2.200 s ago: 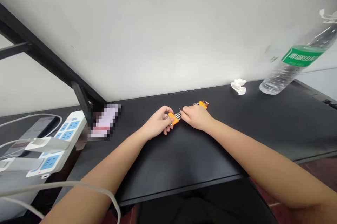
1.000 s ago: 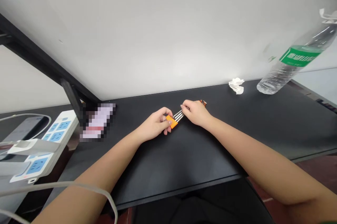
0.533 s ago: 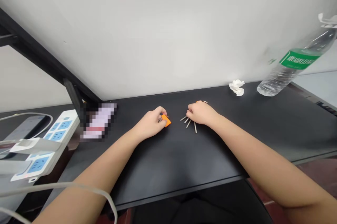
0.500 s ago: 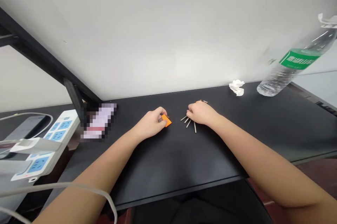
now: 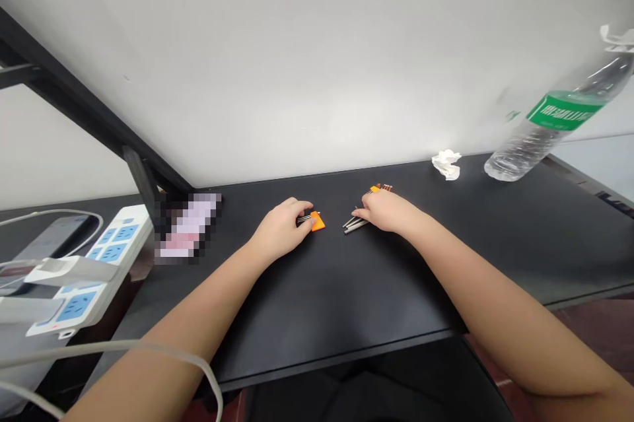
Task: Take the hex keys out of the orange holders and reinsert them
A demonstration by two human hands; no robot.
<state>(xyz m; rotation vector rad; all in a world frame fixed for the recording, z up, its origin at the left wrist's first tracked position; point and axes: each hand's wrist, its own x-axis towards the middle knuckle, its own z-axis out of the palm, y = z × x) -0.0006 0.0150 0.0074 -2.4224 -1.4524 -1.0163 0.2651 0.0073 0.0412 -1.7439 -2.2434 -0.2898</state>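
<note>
My left hand (image 5: 281, 229) rests on the black table with its thumb and fingers closed around a small flat orange piece (image 5: 317, 221). Thin metallic rods (image 5: 304, 218) run from that piece back into the palm. To the right, my right hand (image 5: 389, 212) grips a bundle of slim grey rods (image 5: 355, 224); their near ends poke out at the left, close together. Beyond its knuckles a second orange piece (image 5: 375, 189) and reddish-brown rod ends (image 5: 387, 187) show. The fingers hide the middle of both sets, and the two hands are apart.
A crumpled white tissue (image 5: 446, 164) and a plastic bottle with a green label (image 5: 564, 110) stand near the wall at the right. At left are a power strip (image 5: 113, 251), a blurred-out item (image 5: 189, 227), a black frame bar (image 5: 84, 102) and a cable (image 5: 163, 354).
The grey rods under my right hand were fanned out and now lie bundled together. My right hand has shifted slightly right, uncovering more of the orange piece. My left hand has turned slightly.
</note>
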